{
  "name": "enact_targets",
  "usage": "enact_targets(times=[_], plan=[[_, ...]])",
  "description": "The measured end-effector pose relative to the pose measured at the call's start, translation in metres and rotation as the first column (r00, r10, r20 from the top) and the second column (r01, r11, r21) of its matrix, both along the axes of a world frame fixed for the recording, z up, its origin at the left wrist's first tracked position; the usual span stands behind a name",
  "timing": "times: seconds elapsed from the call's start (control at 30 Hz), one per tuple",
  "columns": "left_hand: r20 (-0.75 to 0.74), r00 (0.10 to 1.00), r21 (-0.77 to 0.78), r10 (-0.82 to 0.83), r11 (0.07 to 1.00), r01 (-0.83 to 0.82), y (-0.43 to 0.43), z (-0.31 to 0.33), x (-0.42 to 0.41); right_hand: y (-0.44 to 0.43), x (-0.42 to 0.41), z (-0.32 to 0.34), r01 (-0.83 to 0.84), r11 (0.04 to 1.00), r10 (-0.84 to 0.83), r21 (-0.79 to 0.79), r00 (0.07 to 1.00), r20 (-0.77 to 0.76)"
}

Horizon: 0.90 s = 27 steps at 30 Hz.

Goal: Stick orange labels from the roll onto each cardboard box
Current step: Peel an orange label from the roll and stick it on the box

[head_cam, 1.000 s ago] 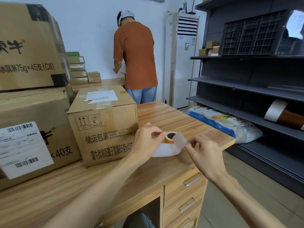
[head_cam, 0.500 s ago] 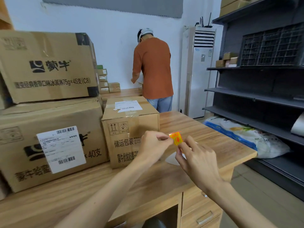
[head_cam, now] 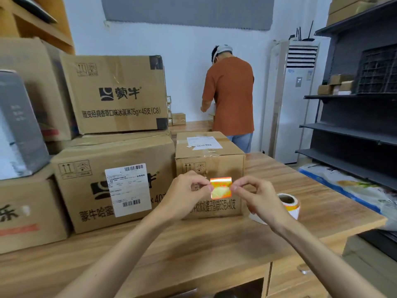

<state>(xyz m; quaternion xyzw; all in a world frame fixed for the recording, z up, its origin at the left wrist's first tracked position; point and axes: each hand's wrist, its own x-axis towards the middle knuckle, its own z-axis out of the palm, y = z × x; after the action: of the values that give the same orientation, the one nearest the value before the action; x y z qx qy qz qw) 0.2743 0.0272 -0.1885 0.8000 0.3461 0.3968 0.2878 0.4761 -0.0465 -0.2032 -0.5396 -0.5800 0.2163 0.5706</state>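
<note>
Already peeled, the orange label (head_cam: 221, 187) is pinched between left hand (head_cam: 185, 192) and right hand (head_cam: 257, 195) — no box shows one; roll (head_cam: 289, 204) at 3 o'clock.

Glossy, light-catching orange label (head_cam: 221, 188); matt brown cardboard box (head_cam: 214, 166) (shiny clear tape (head_cam: 211, 155) across its top); smooth wood-grain desk (head_cam: 193, 244); paper label roll (head_cam: 289, 204) on a cardboard core; matt white paper shipping label (head_cam: 128, 190) on the larger carton (head_cam: 86, 201).

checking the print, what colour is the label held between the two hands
Orange with a yellow patch; the label shows best in the head view.
</note>
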Motion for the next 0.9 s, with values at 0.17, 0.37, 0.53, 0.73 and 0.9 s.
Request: enact_targets(times=[0.17,0.37,0.53,0.73,0.9], plan=[[0.093,0.987,0.041,0.128,0.990,-0.132,0.011,-0.003,-0.023,0.022,-0.029,0.005,-0.005,1.000,0.005,0.023,1.000,-0.001],[0.147,0.972,0.041,0.184,0.981,-0.192,0.019,0.004,-0.036,0.045,-0.053,0.013,0.084,0.995,-0.089,0.050,0.989,0.114],[0.171,0.944,0.048,0.282,0.955,-0.293,0.030,0.006,-0.036,0.061,-0.063,0.016,0.160,0.979,-0.186,0.128,0.956,0.226],[0.155,0.902,0.080,0.402,0.905,-0.417,0.034,0.005,-0.031,0.068,-0.070,0.010,0.249,0.952,-0.292,0.179,0.912,0.288],[0.102,0.875,0.166,0.474,0.859,-0.485,0.029,0.005,-0.027,0.071,-0.072,0.007,0.295,0.934,-0.344,0.201,0.894,0.288]])
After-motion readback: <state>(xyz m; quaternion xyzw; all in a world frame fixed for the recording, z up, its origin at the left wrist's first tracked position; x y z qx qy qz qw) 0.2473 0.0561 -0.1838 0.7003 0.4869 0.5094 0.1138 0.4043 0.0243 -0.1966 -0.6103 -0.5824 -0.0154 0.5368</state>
